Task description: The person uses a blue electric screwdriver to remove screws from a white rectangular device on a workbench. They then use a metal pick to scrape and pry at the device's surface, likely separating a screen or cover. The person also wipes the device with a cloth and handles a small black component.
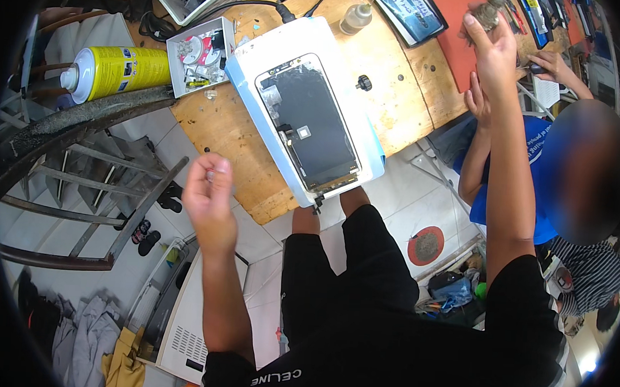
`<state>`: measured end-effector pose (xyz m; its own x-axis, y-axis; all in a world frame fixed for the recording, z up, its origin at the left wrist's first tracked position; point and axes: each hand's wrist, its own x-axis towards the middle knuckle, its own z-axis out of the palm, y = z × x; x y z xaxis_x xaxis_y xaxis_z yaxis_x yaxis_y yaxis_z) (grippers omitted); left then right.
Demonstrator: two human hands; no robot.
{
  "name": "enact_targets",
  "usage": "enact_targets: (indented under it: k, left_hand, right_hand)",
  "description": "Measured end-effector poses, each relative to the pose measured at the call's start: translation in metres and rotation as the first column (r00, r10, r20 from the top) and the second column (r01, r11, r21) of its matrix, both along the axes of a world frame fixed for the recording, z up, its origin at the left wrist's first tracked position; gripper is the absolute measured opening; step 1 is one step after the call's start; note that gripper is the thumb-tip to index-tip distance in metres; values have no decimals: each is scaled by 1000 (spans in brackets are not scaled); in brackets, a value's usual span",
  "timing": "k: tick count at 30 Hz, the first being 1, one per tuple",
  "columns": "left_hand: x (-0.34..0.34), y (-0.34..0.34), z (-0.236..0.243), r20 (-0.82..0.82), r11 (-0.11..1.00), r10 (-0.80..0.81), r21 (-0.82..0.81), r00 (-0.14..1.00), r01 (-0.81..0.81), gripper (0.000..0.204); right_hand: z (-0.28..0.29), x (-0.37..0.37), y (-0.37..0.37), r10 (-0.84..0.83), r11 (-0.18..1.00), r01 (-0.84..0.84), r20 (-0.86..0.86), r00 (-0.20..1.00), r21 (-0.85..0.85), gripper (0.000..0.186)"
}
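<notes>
My left hand [208, 188] hangs left of the white machine, fingers curled, with something small I cannot make out at the thumb. My right hand [491, 52] is raised at the upper right, closed on a dull brownish metallic lump [486, 17], above a red mat [451, 22]. Between my hands, an opened phone screen assembly [319, 152] lies on the white machine [308, 36] with a light blue edge, a small pale square piece [302, 133] on the screen.
A yellow spray can [124, 68] and a box of small parts [203, 34] sit left; a bottle [355, 21] stands behind on the wooden table [240, 190]. A metal railing [77, 216] is at left. A co-worker in blue [533, 146] sits right, hands [477, 104] near my right arm.
</notes>
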<state>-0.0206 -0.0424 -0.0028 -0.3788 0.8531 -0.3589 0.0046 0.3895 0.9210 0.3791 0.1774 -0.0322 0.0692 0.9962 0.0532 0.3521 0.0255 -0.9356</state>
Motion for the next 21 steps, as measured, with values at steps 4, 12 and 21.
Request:
enact_targets:
  k: [4, 12, 21]
  left_hand:
    - [-51, 12, -8, -18, 978, 201, 56, 979, -200, 11]
    - [-117, -3, -14, -69, 920, 391, 52, 918, -389, 14]
    - [-24, 53, -10, 21, 1000, -19, 24, 1000, 19, 14]
  right_hand:
    - [-8, -44, -4, 149, 989, -149, -173, 974, 11, 30]
    - [-2, -101, -33, 334, 940, -337, -327, 884, 49, 31]
    - [-20, 1, 14, -10, 1000, 9, -44, 999, -29, 26]
